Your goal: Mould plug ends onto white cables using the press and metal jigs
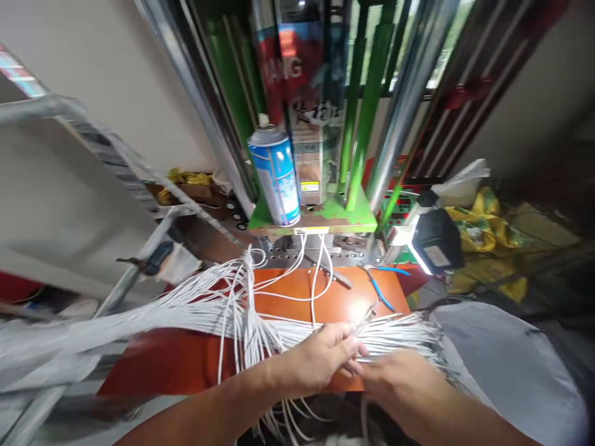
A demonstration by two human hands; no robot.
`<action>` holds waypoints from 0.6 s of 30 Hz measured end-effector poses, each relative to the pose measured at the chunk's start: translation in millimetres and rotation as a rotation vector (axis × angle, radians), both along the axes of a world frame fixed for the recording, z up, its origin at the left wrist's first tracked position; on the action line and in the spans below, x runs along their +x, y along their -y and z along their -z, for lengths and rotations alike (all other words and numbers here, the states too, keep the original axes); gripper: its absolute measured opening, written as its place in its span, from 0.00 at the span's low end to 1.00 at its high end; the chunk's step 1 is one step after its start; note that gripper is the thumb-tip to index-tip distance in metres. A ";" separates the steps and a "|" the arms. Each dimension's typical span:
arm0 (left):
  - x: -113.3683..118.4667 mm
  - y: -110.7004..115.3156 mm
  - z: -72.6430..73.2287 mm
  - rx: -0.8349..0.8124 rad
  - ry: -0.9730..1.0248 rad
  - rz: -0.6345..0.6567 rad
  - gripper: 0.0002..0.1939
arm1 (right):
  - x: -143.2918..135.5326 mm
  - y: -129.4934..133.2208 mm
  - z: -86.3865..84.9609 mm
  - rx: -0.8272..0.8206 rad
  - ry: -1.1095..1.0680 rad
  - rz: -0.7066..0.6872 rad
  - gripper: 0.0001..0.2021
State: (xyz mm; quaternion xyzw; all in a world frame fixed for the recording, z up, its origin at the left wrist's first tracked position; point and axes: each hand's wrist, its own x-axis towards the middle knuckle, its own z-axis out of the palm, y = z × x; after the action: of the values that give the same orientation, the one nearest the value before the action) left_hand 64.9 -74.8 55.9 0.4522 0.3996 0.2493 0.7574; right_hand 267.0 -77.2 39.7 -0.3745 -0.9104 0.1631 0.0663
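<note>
Your left hand [320, 356] is over the near side of the orange-brown, smooth-topped board [283, 303], its thumb and forefinger pinched on a slim, pale piece with a silvery tip [367, 317]; that piece slants up and away from your fingertips, and blur hides what exactly it is. Your right hand [395, 378] comes in from the other side with its fingers curled, its fingertips meeting those of your left; you cannot tell from this view whether it grips anything, since the hand is blurred and its back hides the palm.

The thick bundle of thin, white-sheathed cables [395, 337] lies sideways across the board, just beyond and partly behind your hands; its right-hand ends fan out towards a round, grey, cloth-like surface [506, 353], while its left part runs off past the board's edge; left of your hands, some strands cross over the bundle and hang down the near edge.

Beyond the bundle, a dark, flat metal bar [337, 275] and a bright blue cable [381, 294] lie on the board; a few white strands loop down from beneath the green-painted metal plate [353, 218], on which a blue-and-white spray can [274, 179] stands; a black-headed, lit lamp [437, 241] is to the right.
</note>
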 end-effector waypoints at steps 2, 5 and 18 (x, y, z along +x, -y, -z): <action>14.8 -5.8 6.1 -0.031 -0.016 -0.004 0.24 | 9.8 -14.4 -3.7 -0.073 -0.034 0.074 0.09; 15.1 -13.7 14.5 -0.099 0.019 -0.015 0.24 | 24.6 -46.5 -4.4 -0.227 -0.293 0.313 0.11; 13.9 -46.0 26.9 -0.147 -0.005 -0.167 0.23 | -17.2 -96.7 36.9 0.004 -0.425 0.454 0.15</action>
State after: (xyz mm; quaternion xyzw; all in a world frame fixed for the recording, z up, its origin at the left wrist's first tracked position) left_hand 78.7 -28.7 29.0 0.3612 0.4550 0.2805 0.7641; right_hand 249.7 19.5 2.9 -0.5255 -0.7695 0.2171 0.2907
